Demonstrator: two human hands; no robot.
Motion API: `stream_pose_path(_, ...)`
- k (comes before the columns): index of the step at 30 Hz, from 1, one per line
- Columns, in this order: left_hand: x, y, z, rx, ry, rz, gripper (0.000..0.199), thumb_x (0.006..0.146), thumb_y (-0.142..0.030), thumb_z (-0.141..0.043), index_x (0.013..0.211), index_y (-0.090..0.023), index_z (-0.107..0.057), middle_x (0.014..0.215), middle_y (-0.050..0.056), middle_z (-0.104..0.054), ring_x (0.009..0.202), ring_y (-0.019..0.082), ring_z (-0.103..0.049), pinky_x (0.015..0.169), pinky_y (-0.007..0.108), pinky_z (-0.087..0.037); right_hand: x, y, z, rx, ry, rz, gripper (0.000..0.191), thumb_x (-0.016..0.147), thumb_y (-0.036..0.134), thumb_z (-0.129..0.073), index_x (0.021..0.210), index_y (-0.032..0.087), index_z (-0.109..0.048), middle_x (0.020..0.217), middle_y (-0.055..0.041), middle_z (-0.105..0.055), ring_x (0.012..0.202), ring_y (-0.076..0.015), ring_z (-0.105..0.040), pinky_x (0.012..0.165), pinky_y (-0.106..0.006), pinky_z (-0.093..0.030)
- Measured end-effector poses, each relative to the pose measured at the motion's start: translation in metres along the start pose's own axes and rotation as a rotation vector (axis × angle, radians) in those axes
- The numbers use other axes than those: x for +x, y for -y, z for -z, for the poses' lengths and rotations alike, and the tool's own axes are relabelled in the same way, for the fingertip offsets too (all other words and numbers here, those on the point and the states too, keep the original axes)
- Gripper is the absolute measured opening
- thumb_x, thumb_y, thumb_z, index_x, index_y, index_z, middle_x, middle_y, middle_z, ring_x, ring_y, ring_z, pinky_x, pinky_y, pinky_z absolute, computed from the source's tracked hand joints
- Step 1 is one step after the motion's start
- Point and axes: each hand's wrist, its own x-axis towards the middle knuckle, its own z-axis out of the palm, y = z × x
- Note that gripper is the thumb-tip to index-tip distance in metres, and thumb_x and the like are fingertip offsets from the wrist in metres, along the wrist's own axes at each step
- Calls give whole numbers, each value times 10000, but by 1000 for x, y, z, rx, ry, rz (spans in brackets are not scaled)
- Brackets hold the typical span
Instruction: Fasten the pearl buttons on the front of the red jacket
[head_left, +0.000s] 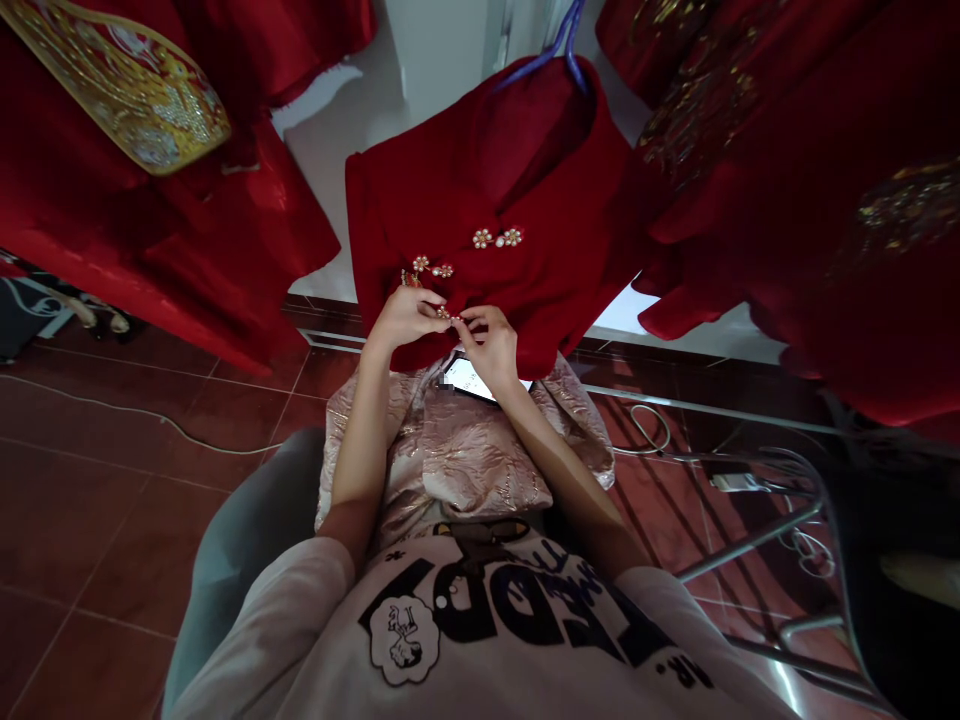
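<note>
It's rather dim in here, the lamp itself out of view, with soft light picking out the pale wall (442, 60) and the pearl clasps on the red jacket (555, 270), while the phone (476, 381) glows nearly white, its small print unreadable. Dark streaks of shadow cross the floor tiles (112, 520) at right, near a glaring spot by the metal chair legs (750, 542), and the lower right corner sinks almost to black. Wide-angle stretching bends the edges, where the sequined garments (907, 210) look smeary and soft.

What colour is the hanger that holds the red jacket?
The hanger is blue-purple; it shows best in the head view.
</note>
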Motion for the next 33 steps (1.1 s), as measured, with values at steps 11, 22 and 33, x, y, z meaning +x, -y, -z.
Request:
stream_pose_path(11,-6,-2,3,-24,122,-83,86,752,-171,-794,801,-128,-738,727,57,-774,689,167,-753,662,238,-586,5,-3,4,155,98,-89,418,894,636,-650,985,232,-596,1012,-59,-746,882,-186,-723,774,-315,-635)
stream_pose_path(22,0,9,0,-85,114,-131,198,751,-200,-833,886,-104,-724,739,52,-767,696,148,-743,687,228,-584,9,-22,-7,461,128,-106,625,759,767,-699,1085,262,-528,967,-27,-675,838,-178,-693,702,-334,-670)
stream_pose_path(33,-4,14,10,-44,261,-106,380,736,-206,-826,1063,-153,-642,836,37,-784,752,152,-761,716,236,-584,15,-18,15,258,242,-143,419,818,519,-722,1089,227,-595,1047,-74,-725,715,-171,-699,574,-305,-601)
